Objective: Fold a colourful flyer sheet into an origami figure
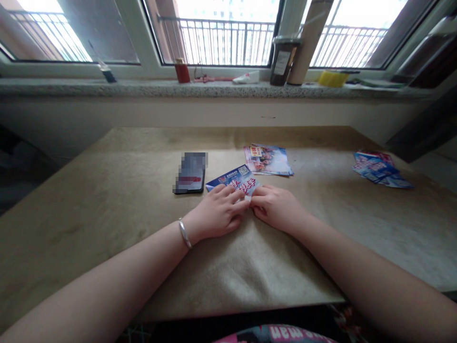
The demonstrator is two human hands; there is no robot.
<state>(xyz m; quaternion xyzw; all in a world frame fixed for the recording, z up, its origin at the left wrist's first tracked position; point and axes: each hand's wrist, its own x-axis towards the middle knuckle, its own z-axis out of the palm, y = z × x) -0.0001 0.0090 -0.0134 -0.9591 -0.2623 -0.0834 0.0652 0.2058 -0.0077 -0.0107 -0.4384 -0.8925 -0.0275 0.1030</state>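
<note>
A blue leaflet [233, 182] with red lettering lies on the tan table [107, 200] in front of me. My left hand [217, 212], with a silver bracelet at the wrist, rests on the leaflet's near edge with its fingers curled over the paper. My right hand [276, 207] meets it fingertip to fingertip and pinches the same edge. Most of the leaflet's near half is hidden under both hands.
A dark phone [191, 174] lies just left of the leaflet. A small stack of leaflets [267, 159] sits behind, another stack [378, 169] far right. The stone windowsill [143, 88] holds a red cup [182, 72], a dark jar [282, 62], a cardboard tube and a yellow object.
</note>
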